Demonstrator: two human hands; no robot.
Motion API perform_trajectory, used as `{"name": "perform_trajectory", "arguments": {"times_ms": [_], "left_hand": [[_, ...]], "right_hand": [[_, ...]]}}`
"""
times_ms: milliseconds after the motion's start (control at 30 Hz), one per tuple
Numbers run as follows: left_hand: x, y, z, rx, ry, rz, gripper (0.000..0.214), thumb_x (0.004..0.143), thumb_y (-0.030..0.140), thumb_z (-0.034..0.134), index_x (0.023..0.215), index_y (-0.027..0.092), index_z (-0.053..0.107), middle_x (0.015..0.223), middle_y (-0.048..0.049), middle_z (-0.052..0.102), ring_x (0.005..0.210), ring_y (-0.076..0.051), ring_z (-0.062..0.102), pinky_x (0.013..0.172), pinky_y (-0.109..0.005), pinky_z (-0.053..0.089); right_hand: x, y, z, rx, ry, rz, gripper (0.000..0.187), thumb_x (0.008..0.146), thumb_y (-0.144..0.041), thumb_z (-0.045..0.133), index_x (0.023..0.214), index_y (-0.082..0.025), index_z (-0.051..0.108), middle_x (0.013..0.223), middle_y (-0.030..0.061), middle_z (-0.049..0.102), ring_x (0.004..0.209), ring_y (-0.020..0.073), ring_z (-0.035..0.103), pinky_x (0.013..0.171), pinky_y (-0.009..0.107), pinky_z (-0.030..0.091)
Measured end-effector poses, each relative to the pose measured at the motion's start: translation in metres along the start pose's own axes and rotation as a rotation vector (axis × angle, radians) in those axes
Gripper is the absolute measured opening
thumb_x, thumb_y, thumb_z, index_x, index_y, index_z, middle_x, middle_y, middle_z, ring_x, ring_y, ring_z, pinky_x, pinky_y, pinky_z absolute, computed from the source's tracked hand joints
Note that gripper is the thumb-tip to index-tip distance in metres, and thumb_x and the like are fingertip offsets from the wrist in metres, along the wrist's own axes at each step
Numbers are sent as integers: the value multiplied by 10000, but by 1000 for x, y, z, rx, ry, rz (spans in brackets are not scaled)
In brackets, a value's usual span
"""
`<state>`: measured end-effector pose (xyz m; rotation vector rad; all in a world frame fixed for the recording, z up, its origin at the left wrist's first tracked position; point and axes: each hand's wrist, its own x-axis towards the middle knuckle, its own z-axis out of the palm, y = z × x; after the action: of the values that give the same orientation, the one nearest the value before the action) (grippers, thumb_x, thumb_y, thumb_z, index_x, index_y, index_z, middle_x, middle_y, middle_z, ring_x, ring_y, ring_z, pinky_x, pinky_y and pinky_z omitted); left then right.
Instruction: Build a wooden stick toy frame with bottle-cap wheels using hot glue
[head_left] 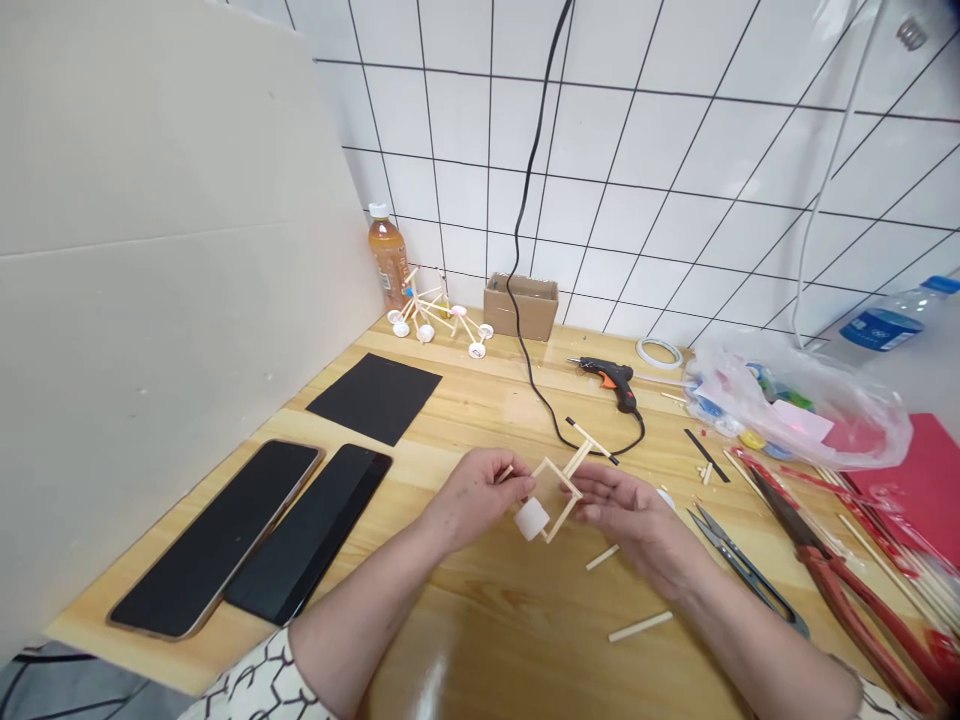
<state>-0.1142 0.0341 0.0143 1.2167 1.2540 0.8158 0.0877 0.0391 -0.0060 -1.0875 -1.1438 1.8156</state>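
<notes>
My left hand [480, 500] is closed, pinching a small frame of wooden sticks [551, 465] at its left corner between thumb and fingers. The frame is roughly square, with a stem at the upper right that ends in a crossbar with black tips. A white, rounded block [532, 519] sits at its lower left, close to my left thumb. My right hand [634, 515] is beside the frame's right corner, fingers loosely stretched and thumb apart; whether the fingertips touch the stick is unclear. Two loose stick pieces [640, 627] lie below and beside my right hand.
A black glue gun [619, 380] with its cord lies behind my hands. Right: thread snips [742, 565], red-handled pliers [832, 570], a plastic bag [810, 400]. Left: two phones [217, 540], black sheet [375, 397]. Stick models [431, 310], cardboard box [536, 312] and bottle [388, 262] stand behind.
</notes>
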Motion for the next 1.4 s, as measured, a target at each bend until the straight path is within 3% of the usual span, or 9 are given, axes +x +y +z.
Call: {"name": "perform_trajectory", "arguments": {"times_ms": [133, 367, 533, 633, 767, 900, 1033, 1167, 1400], "left_hand": [[1, 1, -5, 117, 33, -22, 196, 679, 334, 544, 637, 143, 557, 585, 23, 530, 543, -92, 422, 510, -208, 308], [3, -8, -4, 265, -10, -67, 125, 665, 257, 523, 600, 151, 535, 522, 42, 462, 504, -94, 397, 480, -207, 296], [5, -15, -5, 395, -37, -55, 116, 687, 245, 504, 626, 154, 542, 527, 43, 448, 507, -102, 417, 477, -206, 298], [7, -17, -6, 483, -28, -44, 109, 694, 221, 499, 634, 156, 562, 552, 29, 480, 544, -116, 447, 484, -207, 300], [7, -15, -6, 603, -3, -31, 136, 714, 176, 480, 623, 158, 579, 610, -1, 556, 602, -133, 496, 525, -218, 329], [5, -13, -6, 727, 2, -10, 168, 728, 176, 477, 599, 169, 584, 585, -8, 563, 584, -148, 502, 549, -245, 333], [5, -15, -7, 820, 19, 30, 183, 765, 224, 469, 658, 179, 610, 670, -39, 611, 666, -191, 543, 606, -279, 358], [6, -17, -5, 844, 18, 83, 200, 807, 242, 445, 793, 191, 638, 830, -55, 657, 780, -204, 576, 673, -290, 393], [8, -15, -2, 829, -40, 86, 217, 797, 187, 459, 840, 184, 672, 846, -54, 684, 791, -190, 605, 687, -269, 418]], "right_hand": [[-1, -15, -24, -555, 102, -5, 356, 654, -336, 635, 968, -169, 632, 879, 86, 691, 758, 191, 636, 624, 311, 487], [48, -67, -73, -1073, 472, -78, 115, 756, -273, 596, 801, -168, 596, 801, 42, 652, 772, 184, 607, 736, 332, 468], [95, -78, -94, -1349, 605, 43, 284, 874, -330, 534, 1104, -165, 554, 1103, 62, 588, 923, 180, 591, 783, 396, 501], [108, -78, -92, -1451, 616, 68, 283, 860, -345, 540, 1055, -142, 574, 1053, 88, 606, 908, 204, 593, 761, 393, 491], [92, -71, -67, -1549, 553, -91, 215, 801, -322, 537, 914, -145, 585, 928, 141, 629, 890, 275, 583, 684, 357, 426], [50, -47, -34, -1516, 256, -197, 167, 793, -363, 510, 763, -216, 583, 705, 26, 631, 659, 178, 586, 573, 274, 408], [23, -17, -19, -1485, 79, -256, 198, 804, -343, 500, 892, -202, 608, 826, 48, 650, 750, 184, 599, 650, 280, 445], [23, -5, -17, -1495, 32, -307, 234, 819, -258, 471, 990, -178, 608, 958, 100, 629, 876, 226, 584, 749, 335, 446], [32, 0, -12, -1483, -53, -382, 236, 834, -187, 438, 982, -195, 622, 905, 82, 624, 864, 206, 580, 756, 323, 451]]}}
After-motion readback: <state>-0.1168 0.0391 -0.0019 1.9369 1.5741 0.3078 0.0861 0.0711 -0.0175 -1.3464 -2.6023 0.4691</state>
